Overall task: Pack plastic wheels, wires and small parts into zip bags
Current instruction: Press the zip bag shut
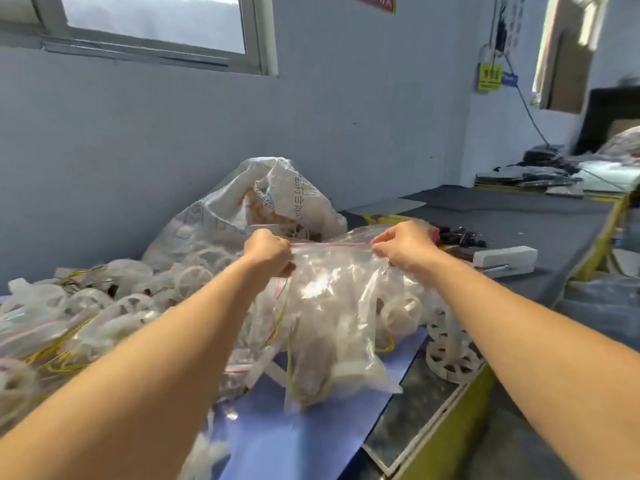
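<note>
Bench (pixel 519 216) grey, yellow-edged | wall (pixel 346 116) blue, window (pixel 156 19) | left hand (pixel 266 249), right hand (pixel 403 244) pinch zip bag (pixel 332 296) seal

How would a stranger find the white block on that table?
Follow the long grey table along the wall to the right hand pinching the zip bag. Just right of it, nearer than the small black parts, lies the white block. It alone is solid and straight-edged; its neighbours are crinkly bags and round wheels.
</note>
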`<state>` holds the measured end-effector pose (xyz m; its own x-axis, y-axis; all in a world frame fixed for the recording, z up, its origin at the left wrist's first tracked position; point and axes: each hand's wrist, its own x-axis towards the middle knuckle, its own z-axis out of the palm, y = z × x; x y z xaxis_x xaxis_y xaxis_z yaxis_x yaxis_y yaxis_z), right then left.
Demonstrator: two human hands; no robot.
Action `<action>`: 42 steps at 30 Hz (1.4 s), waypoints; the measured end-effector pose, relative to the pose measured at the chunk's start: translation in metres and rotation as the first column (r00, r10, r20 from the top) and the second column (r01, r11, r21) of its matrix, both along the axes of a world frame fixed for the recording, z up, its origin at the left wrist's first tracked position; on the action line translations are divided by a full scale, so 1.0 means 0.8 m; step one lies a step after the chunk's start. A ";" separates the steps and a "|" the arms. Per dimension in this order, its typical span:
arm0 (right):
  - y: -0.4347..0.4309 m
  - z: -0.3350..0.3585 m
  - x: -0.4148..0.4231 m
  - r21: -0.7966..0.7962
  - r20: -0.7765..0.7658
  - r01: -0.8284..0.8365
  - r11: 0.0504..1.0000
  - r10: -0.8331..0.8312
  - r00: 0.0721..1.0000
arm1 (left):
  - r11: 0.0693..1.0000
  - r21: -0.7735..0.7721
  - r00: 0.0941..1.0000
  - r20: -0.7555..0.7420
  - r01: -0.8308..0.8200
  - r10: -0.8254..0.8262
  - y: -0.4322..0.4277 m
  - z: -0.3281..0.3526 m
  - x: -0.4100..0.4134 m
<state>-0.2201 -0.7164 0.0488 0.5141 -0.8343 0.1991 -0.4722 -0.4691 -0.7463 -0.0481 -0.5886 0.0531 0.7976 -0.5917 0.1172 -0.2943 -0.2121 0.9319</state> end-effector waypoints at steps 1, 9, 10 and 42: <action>-0.018 -0.009 0.013 -0.018 -0.078 0.039 0.999 -0.041 0.996 | 0.999 0.009 0.999 0.011 -0.040 0.040 -0.023 -0.010 0.001; -0.032 -0.069 0.073 -0.540 -0.383 0.021 0.841 -0.269 0.884 | 0.836 0.548 0.505 0.730 -0.030 -0.460 -0.090 -0.108 -0.035; -0.027 -0.075 0.078 -0.619 -0.402 -0.043 0.784 -0.269 0.876 | 0.804 0.591 0.499 0.716 -0.062 -0.488 -0.092 -0.110 -0.031; 0.696 -0.162 0.269 -0.376 -0.105 -0.769 0.517 0.801 0.589 | 0.846 0.101 0.802 0.396 -0.523 0.448 0.674 -0.176 0.061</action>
<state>-0.0051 -0.1597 -0.0806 0.8958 0.0410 0.4426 0.2666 -0.8463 -0.4612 0.0003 -0.0493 -0.0878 0.9148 -0.1772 0.3630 -0.3950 -0.5799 0.7125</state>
